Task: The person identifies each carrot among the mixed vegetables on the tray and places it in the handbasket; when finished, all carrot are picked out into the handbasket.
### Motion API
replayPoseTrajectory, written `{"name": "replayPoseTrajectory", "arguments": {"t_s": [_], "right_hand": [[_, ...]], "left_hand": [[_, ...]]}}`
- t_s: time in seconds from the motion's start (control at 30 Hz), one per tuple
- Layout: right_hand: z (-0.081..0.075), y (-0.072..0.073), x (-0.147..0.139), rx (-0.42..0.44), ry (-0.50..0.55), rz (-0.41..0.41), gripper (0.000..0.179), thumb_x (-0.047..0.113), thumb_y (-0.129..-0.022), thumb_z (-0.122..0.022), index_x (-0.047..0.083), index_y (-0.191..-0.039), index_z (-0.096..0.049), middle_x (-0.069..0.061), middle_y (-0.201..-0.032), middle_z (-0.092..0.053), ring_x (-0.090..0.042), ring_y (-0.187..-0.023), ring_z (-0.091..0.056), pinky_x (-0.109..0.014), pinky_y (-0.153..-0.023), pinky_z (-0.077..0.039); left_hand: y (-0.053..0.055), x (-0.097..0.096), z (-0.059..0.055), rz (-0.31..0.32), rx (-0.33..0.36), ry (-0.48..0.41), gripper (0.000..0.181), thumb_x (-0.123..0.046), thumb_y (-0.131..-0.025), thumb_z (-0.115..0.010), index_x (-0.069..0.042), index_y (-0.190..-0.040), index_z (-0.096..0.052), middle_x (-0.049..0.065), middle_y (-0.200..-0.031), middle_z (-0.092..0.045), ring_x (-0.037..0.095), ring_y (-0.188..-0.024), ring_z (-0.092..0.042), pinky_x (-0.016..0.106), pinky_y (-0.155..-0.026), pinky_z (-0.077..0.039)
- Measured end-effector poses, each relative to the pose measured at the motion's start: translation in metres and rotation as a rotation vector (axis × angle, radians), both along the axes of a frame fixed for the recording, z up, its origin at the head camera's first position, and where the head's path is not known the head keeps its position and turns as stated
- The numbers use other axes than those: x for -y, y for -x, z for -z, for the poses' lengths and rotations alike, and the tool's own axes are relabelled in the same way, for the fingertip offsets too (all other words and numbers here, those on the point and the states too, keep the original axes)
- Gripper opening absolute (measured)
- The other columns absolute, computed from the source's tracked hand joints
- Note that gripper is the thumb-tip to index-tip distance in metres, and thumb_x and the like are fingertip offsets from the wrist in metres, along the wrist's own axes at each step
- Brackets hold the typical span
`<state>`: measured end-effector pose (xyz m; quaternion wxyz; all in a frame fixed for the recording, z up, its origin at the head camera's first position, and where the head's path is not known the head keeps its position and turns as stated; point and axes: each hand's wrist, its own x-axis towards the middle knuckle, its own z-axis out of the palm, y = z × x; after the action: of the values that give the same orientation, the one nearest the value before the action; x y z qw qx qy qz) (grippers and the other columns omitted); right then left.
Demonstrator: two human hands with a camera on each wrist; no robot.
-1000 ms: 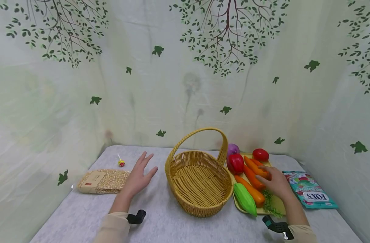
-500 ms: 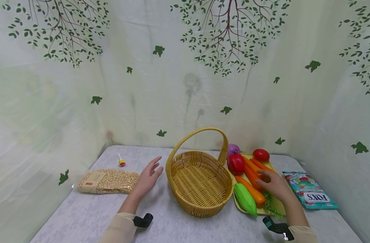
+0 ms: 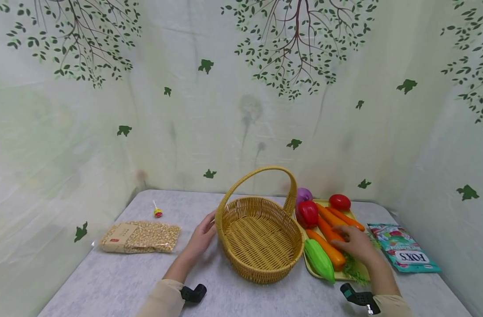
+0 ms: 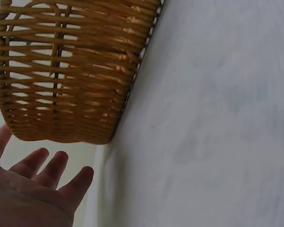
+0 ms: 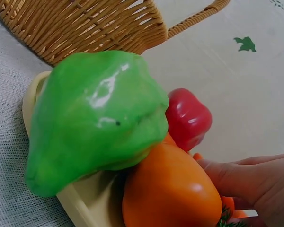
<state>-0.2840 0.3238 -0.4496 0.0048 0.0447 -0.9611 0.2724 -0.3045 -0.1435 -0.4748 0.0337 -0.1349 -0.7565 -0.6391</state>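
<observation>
The basket (image 3: 261, 242) stands mid-table, its handle arching over it; the tips of the left hand (image 3: 201, 235) are partly lost behind its left side. On the tray (image 5: 92, 194) just right of the basket lie carrots (image 3: 329, 252), part covered by the right hand (image 3: 358, 243), so I can't count them surely. An onion (image 3: 303, 194) at the basket's right rear is half hidden by a red pepper (image 3: 307, 214). Both sleeves run out of sight below. The table (image 3: 98, 290) wears a pale grey cloth, with a leaf-printed curtain (image 3: 186, 141) behind the basket. Left of the basket sit a bag of grain (image 3: 146, 236) and a lollipop (image 3: 158, 213); well right, past the tray, a teal packet (image 3: 404, 248). The left hand is spread, fingers apart, at the basket's side; contact is unclear. The right hand, fingers bent, is down among the carrots; whether it grips one, I can't tell.
</observation>
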Motion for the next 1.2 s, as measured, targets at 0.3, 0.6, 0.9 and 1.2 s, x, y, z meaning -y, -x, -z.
{"name": "replayPoseTrajectory", "arguments": {"t_s": [0.3, 0.6, 0.9, 1.2], "right_hand": [[-0.003, 0.000, 0.002, -0.002, -0.046, 0.020, 0.049, 0.035, -0.090, -0.073, 0.007, -0.129, -0.063, -0.018, -0.120, -0.067, -0.028, -0.098, -0.060, -0.052, -0.086, -0.056], [-0.004, 0.002, 0.003, -0.035, -0.034, 0.036, 0.050, 0.034, -0.093, -0.068, 0.009, -0.136, -0.059, -0.021, -0.132, -0.062, -0.043, -0.116, -0.056, -0.058, -0.088, -0.054], [-0.010, 0.001, 0.001, -0.048, 0.018, 0.116, 0.045, 0.028, -0.094, -0.067, 0.008, -0.133, -0.060, -0.024, -0.133, -0.059, -0.042, -0.115, -0.053, -0.056, -0.088, -0.054], [-0.017, -0.005, -0.004, -0.109, 0.008, 0.120, 0.036, 0.019, -0.094, -0.065, 0.004, -0.126, -0.064, -0.028, -0.127, -0.059, -0.039, -0.104, -0.055, -0.055, -0.088, -0.054]], "left_hand": [[0.001, -0.004, 0.007, 0.007, 0.077, -0.008, 0.051, -0.021, -0.105, -0.051, -0.018, -0.154, -0.039, 0.009, -0.161, -0.037, 0.032, -0.151, -0.029, 0.053, -0.122, -0.027], [0.001, -0.006, 0.009, 0.050, 0.110, -0.010, 0.051, -0.024, -0.106, -0.050, -0.024, -0.155, -0.038, 0.003, -0.162, -0.035, 0.026, -0.153, -0.024, 0.052, -0.124, -0.022], [-0.002, -0.005, 0.015, 0.037, 0.153, -0.045, 0.055, -0.038, -0.102, -0.055, -0.033, -0.154, -0.038, -0.003, -0.162, -0.036, 0.023, -0.154, -0.023, 0.052, -0.124, -0.023], [-0.001, -0.004, 0.016, 0.065, 0.173, -0.050, 0.056, -0.041, -0.101, -0.055, -0.039, -0.153, -0.034, -0.008, -0.163, -0.031, 0.022, -0.155, -0.020, 0.054, -0.125, -0.019]]}}
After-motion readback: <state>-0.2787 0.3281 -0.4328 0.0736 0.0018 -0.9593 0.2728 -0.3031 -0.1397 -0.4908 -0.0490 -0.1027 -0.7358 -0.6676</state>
